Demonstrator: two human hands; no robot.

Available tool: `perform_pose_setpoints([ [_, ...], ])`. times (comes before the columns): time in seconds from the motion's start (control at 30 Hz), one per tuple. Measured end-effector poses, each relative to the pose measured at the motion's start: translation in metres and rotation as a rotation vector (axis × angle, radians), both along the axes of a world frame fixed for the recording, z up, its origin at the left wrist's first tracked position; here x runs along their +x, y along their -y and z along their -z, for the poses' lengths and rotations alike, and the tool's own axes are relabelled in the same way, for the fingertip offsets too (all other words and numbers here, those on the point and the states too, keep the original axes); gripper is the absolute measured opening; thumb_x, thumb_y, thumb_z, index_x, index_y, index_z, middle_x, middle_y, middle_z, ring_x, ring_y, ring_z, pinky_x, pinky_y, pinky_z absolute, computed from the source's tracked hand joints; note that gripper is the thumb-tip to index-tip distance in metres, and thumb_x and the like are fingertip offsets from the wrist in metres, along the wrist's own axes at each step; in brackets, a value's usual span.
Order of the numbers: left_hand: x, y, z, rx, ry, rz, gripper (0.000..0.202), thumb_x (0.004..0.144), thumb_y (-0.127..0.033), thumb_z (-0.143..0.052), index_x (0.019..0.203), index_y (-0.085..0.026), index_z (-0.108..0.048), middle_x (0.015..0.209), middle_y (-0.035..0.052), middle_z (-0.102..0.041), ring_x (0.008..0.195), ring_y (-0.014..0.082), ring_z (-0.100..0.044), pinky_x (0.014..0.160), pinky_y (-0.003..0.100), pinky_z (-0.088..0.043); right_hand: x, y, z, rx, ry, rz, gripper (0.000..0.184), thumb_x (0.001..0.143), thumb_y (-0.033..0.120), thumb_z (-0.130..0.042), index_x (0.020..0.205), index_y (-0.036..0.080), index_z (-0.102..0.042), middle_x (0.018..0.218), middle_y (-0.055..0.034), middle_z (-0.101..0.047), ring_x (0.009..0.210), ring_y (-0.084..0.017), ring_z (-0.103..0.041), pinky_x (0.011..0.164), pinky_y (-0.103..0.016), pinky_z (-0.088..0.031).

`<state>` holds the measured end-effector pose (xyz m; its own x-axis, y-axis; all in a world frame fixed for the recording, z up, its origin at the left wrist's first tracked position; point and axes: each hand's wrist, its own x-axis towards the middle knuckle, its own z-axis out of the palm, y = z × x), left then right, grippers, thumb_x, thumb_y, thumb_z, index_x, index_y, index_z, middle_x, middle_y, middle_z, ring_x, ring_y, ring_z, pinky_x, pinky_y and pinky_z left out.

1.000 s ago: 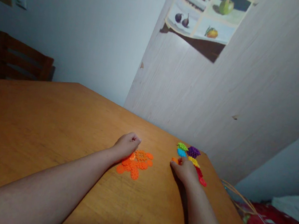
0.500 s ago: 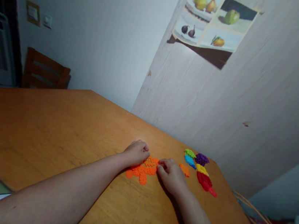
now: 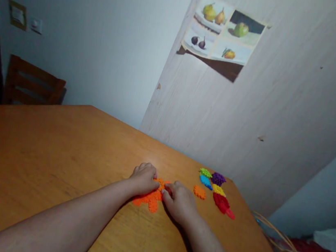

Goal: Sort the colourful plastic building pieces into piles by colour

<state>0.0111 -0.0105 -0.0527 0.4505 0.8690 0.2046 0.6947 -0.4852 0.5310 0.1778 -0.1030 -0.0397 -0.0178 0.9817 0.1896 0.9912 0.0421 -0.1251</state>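
A flat orange shape of bumpy-edged interlocking pieces (image 3: 153, 205) lies on the wooden table between my hands. My left hand (image 3: 144, 180) grips its left and far side, fingers curled and thumb on top. At the right edge, my right hand (image 3: 180, 202) pinches the orange pieces between thumb and fingers. Both hands cover parts of the shape, so its full outline is hidden. A single orange piece (image 3: 199, 192) lies apart, just right of my right hand.
Toward the table's right edge sit small piles of green (image 3: 205, 172), purple (image 3: 218, 179), blue (image 3: 205, 182), yellow (image 3: 218, 190) and red pieces (image 3: 221, 202). The wall (image 3: 128, 54) runs along the far edge, and a wooden chair (image 3: 34, 81) stands beyond the table at left.
My right hand has moved in closer to my left hand and now covers more of the orange shape's right side. The whole view has shifted slightly.
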Motion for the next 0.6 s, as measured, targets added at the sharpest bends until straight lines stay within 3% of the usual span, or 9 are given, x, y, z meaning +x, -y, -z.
perform_pose_setpoints([
  [0.4,0.0029,-0.0023,0.0053,0.017,0.002,-0.064,0.018,0.073,-0.035,-0.064,0.083,-0.020,-0.066,0.107,0.0133,-0.066,0.111,0.0322,-0.056,0.089,0.038,-0.042,-0.0077,0.0001,-0.0001,0.024,-0.008,0.062,0.033,0.097,0.046,-0.048,0.104,0.024,-0.073,0.099,-0.0065,-0.068,0.090,-0.020,-0.064,0.072,-0.028,-0.037],
  [0.6,0.0037,-0.0009,0.0008,0.000,-0.012,-0.072,0.013,0.077,-0.027,-0.059,0.084,-0.021,-0.067,0.106,0.0092,-0.069,0.110,0.0279,-0.058,0.089,0.036,-0.042,-0.0085,-0.0013,0.0016,0.023,0.013,0.093,0.035,0.097,0.047,-0.048,0.102,0.024,-0.073,0.096,-0.0070,-0.069,0.088,-0.020,-0.064,0.071,-0.029,-0.037],
])
